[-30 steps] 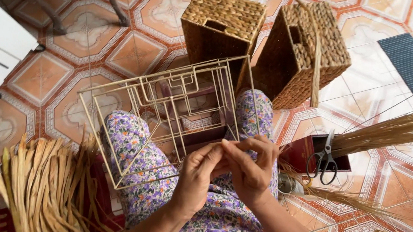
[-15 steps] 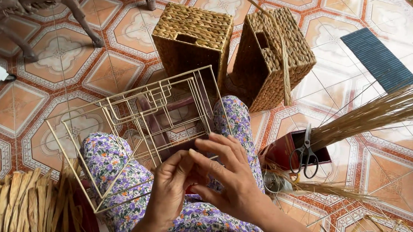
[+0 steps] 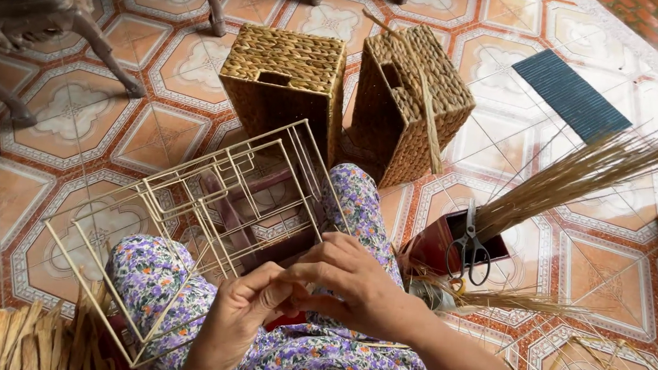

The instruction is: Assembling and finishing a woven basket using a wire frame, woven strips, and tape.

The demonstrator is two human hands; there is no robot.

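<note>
A cream wire box frame [image 3: 186, 205] lies tilted across my lap, over floral-print trousers [image 3: 331, 357]. My left hand [image 3: 244, 315] and my right hand [image 3: 352, 285] meet at the frame's near corner, fingers pinched together there. Whatever sits between the fingertips is too small to make out. The right hand partly covers the left hand's fingertips.
Two woven straw baskets [image 3: 286, 80] [image 3: 414, 98] stand ahead on the patterned tile floor. At the right, scissors [image 3: 470, 255] rest on a dark red box [image 3: 442, 245] with long straw stalks [image 3: 588, 178]. Dried flat leaves [image 3: 12, 336] lie bottom left. Chair legs [image 3: 98, 41] stand top left.
The view has shifted, so everything sits further right and lower. Both hands stay pinched together at the frame's near corner, with the right hand now more over the left.
</note>
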